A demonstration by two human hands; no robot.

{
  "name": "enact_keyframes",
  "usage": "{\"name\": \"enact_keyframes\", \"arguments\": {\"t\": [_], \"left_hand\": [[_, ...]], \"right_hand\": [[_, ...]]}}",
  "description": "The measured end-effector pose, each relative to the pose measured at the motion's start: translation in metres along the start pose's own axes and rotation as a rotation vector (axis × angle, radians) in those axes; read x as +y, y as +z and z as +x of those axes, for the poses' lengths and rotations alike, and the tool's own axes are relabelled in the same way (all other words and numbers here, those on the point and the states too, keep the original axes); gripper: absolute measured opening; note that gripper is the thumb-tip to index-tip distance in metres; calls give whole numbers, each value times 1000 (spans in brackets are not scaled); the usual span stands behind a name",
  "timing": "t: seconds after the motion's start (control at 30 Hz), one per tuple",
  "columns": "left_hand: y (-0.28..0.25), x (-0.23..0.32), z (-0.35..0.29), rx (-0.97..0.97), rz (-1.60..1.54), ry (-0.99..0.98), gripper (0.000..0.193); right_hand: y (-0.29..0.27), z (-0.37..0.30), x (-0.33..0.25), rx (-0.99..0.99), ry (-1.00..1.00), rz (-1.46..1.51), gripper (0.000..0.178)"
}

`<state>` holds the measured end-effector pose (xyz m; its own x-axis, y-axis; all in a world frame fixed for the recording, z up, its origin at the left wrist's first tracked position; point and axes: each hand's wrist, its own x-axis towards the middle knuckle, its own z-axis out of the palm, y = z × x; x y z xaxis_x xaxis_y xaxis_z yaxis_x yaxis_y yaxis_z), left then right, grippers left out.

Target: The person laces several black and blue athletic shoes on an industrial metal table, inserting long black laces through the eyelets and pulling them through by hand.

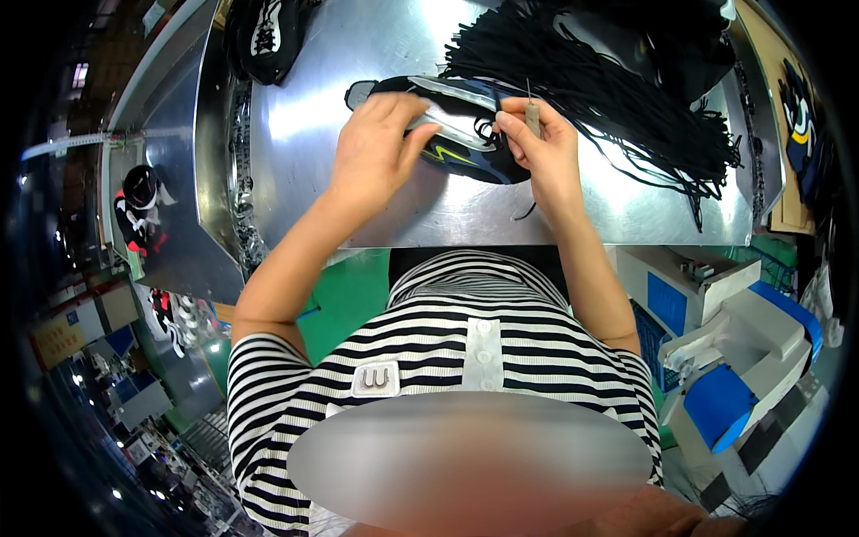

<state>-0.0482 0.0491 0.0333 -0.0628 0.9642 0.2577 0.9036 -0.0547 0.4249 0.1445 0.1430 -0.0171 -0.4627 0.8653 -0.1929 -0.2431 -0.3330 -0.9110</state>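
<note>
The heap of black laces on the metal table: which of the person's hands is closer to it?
Right. The right hand is beside the near edge of the black laces, while the left hand is farther to the left, over the left end of the shoe.

Open metal tabletop (pixel 291 157) left of shoe (pixel 490 170), also nearside; black laces (pixel 617 112) crowding right

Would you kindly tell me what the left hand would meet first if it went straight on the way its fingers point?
Most likely the dark sneaker with the lime zigzag: the left hand overlaps it in this view, though whether they touch is unclear.
</note>
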Motion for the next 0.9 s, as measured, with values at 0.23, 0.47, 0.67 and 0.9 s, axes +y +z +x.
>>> {"name": "enact_keyframes", "arguments": {"t": [0.23,0.47,0.67,0.9], "left_hand": [[34,-18,23,-676,-1062,-876,68],[51,-5,21,-412,-1018,-755,31],[51,10,11,-213,-865,-655,19],[50,11,7,-188,-678,-572,19]], "right_hand": [[0,11,24,0,-17,-326,35],[-6,-6,22,-12,-76,-554,44],[-5,-15,21,-54,-140,-613,41],[-11,-25,4,-77,-253,-733,18]]}}
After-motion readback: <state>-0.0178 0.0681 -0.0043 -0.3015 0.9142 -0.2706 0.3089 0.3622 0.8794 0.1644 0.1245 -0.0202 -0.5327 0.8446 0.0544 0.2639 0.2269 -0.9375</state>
